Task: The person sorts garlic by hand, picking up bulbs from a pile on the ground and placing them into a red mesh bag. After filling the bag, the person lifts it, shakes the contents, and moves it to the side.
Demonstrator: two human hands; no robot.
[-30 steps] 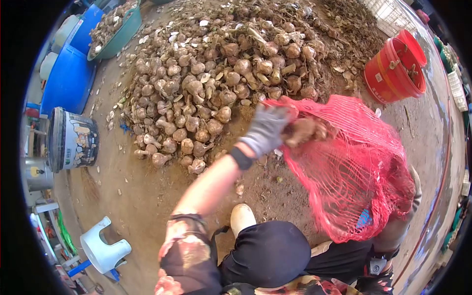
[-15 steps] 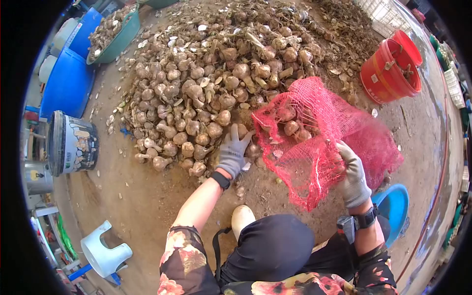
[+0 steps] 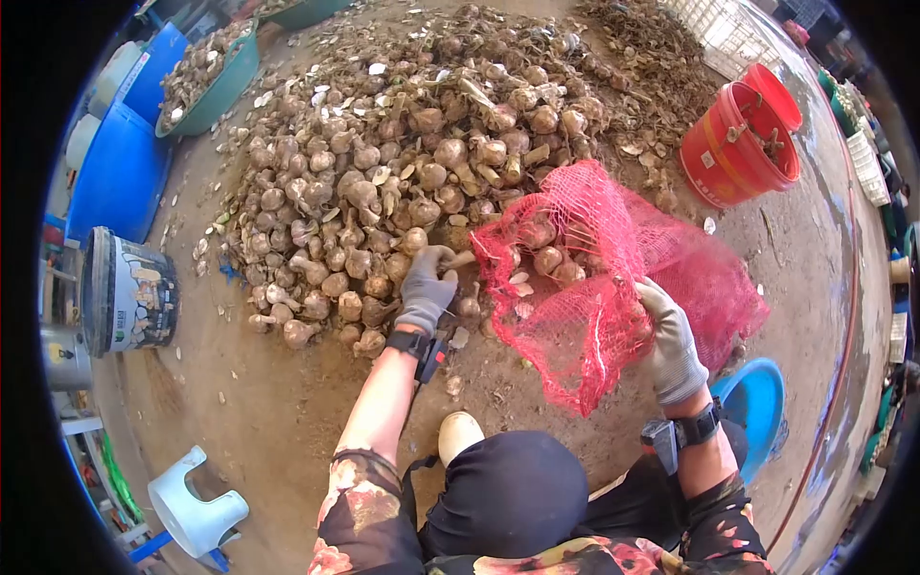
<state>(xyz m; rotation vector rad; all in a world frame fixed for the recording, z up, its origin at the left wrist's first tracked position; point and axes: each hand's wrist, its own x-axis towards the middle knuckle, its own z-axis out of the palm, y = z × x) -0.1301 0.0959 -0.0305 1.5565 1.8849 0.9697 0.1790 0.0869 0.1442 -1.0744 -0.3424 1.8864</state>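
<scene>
My right hand [image 3: 671,345], in a grey glove, is closed on the gathered edge of a red mesh bag [image 3: 690,259]. Several dirt-covered garlic bulbs [image 3: 548,259] lie inside, and the bag's mouth faces left. At the near edge of a large garlic pile [image 3: 335,192], my gloved left hand [image 3: 428,287] has its fingers curled. A pale stem [image 3: 462,259] sticks out from those fingers towards the bag; the bulb itself is mostly hidden by the glove.
Right of the pile stands a red bucket [image 3: 724,153], with a blue basin [image 3: 762,412] beside my right forearm. On the left are a black-and-white bucket [image 3: 144,297], a blue tub [image 3: 120,182], a green basin [image 3: 225,91] and a pale stool [image 3: 192,508].
My left hand has turned and curled its fingers, and a stem now shows pointing at the bag. My right hand keeps its hold on the mesh. The whole view has shifted slightly.
</scene>
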